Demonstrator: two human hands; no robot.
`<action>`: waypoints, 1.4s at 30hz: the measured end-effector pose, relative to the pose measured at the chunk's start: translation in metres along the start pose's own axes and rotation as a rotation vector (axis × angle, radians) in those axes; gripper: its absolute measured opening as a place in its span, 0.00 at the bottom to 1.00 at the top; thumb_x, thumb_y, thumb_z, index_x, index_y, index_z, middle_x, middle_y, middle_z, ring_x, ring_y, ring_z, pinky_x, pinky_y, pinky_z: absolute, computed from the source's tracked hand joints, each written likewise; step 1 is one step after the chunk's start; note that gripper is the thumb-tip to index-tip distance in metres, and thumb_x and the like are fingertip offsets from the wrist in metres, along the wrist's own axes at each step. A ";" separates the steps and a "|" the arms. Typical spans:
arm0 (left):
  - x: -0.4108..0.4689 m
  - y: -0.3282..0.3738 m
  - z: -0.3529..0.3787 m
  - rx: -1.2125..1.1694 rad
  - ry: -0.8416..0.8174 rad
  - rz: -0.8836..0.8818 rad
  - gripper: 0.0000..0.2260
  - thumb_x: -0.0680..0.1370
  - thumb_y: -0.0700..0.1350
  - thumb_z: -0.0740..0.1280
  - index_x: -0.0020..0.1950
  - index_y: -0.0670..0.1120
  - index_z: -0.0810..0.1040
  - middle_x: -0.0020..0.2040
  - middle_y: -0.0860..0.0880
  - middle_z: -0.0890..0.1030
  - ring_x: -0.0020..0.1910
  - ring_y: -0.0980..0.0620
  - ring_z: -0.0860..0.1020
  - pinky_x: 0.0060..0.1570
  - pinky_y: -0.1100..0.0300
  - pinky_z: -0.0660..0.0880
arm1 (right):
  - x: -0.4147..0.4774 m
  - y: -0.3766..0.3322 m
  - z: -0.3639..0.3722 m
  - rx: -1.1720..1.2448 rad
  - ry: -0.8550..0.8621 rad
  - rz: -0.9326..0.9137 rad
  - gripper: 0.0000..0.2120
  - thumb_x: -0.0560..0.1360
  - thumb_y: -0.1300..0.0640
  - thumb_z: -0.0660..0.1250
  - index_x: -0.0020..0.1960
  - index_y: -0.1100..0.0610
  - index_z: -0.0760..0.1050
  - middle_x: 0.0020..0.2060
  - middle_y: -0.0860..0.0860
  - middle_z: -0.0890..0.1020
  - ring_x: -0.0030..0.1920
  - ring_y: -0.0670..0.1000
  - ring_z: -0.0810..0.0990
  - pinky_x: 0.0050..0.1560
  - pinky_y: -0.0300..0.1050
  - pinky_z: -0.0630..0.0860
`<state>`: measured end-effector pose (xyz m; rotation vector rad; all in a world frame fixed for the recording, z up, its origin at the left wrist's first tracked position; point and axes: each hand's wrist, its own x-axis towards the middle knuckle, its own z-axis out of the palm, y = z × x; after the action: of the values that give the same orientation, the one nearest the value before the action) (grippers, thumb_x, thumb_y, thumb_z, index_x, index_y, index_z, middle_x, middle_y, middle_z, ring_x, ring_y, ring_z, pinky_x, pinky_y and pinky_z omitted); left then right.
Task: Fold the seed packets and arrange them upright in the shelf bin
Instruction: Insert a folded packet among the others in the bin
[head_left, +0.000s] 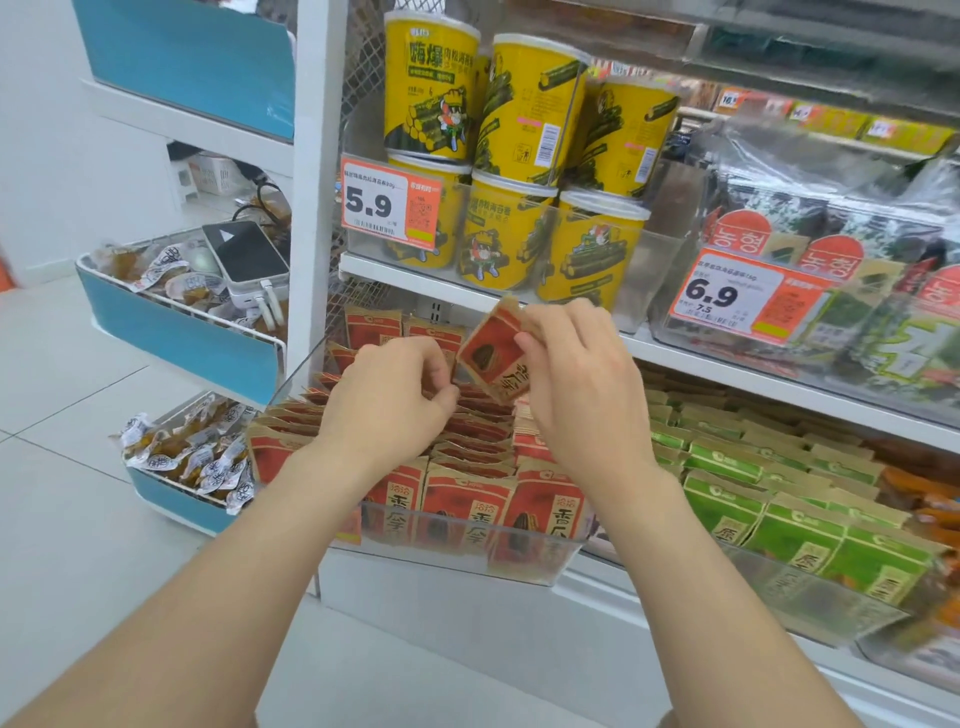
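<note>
seed packet (493, 358) tilted above bin (545, 569), pinched by left grip (387, 400) and right grip (576, 384)

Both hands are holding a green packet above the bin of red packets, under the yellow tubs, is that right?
Not quite. The head view shows that the packet held by the left hand and right hand is red, not green. It is above the bin of red packets, under the yellow tubs.
</note>
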<state>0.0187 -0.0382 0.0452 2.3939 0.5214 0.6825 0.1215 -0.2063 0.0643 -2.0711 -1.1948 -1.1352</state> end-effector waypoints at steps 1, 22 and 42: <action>-0.004 0.006 -0.001 -0.059 0.034 0.009 0.06 0.79 0.48 0.74 0.49 0.59 0.79 0.45 0.60 0.83 0.48 0.54 0.83 0.52 0.47 0.84 | -0.001 -0.002 -0.007 0.035 0.049 0.039 0.08 0.86 0.58 0.65 0.60 0.61 0.79 0.48 0.55 0.78 0.47 0.57 0.76 0.46 0.49 0.74; -0.046 0.097 0.029 -1.148 -0.065 -0.255 0.18 0.83 0.61 0.65 0.70 0.56 0.72 0.62 0.46 0.86 0.61 0.48 0.86 0.66 0.39 0.79 | -0.012 -0.033 -0.066 1.177 -0.169 0.951 0.13 0.81 0.47 0.73 0.61 0.53 0.85 0.51 0.51 0.89 0.51 0.49 0.88 0.52 0.45 0.83; -0.056 0.108 0.011 -0.961 -0.074 -0.153 0.16 0.89 0.60 0.55 0.63 0.53 0.76 0.57 0.48 0.85 0.58 0.50 0.85 0.58 0.49 0.83 | -0.017 -0.046 -0.069 1.449 -0.039 1.122 0.12 0.81 0.52 0.74 0.60 0.57 0.86 0.53 0.57 0.89 0.49 0.50 0.85 0.52 0.48 0.82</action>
<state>0.0023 -0.1518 0.0859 1.4546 0.2456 0.5858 0.0476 -0.2424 0.0871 -1.1242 -0.3468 0.3258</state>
